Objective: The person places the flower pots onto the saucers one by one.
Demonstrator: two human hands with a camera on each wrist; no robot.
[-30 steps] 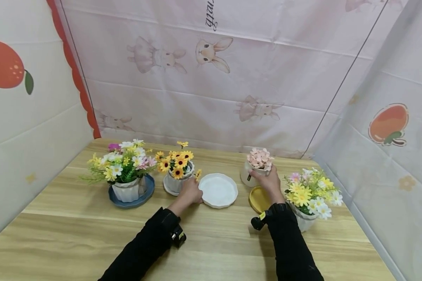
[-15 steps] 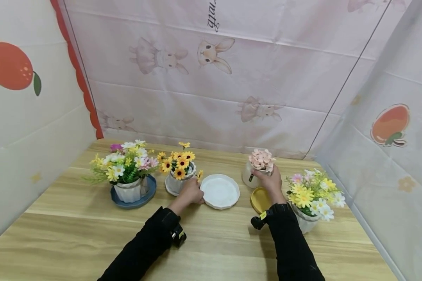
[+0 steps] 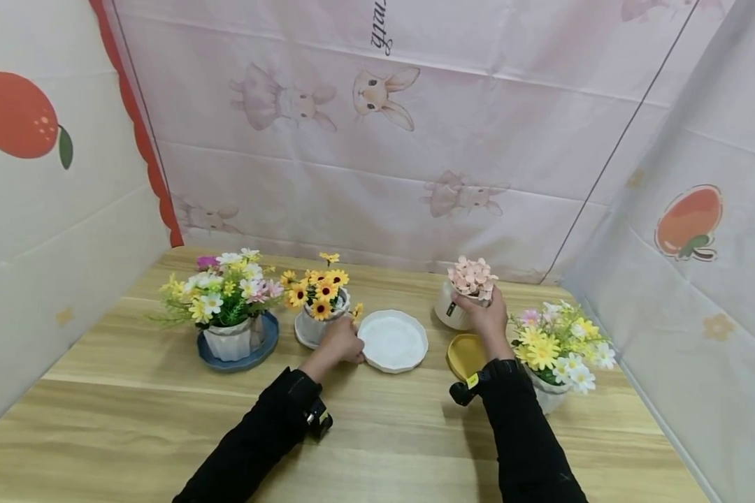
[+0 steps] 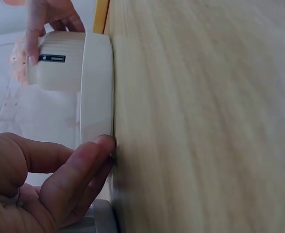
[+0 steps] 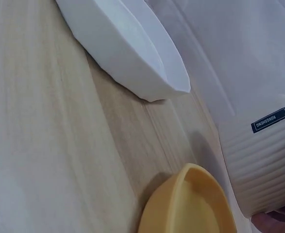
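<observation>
L hand on white plate, R hand on ribbed pot

L hand, just L of ctr in head view: narrow, fingers bent, thumb + fingertips pinching lower-L edge of white plate, down by the table. White plate lies flat at ctr of frame.

R hand, R of ctr: fingers + thumb wrapped round ribbed pot near its top. Pink blooms stick out over the hand. Dark label shows at R edge of right wrist view, reads RONGSHENG. Can't tell if pot's base touches table.

Yellow dish sits btwn white plate & R forearm, partly hidden by R hand; also bottom ctr of right wrist view.

Mid-L of head view: small pot w/ orange-yellow blooms on pale saucer, just beside L hand; contact unclear.

Far L: pale pot w/ mixed blooms, on blue dish. Lower R: grey-white pot w/ yellow, white & pink blooms, just beside R sleeve.

Top of frame: pink backdrop w/ rabbit prints; fruit prints on side sheets, e.g. red one upper L.
</observation>
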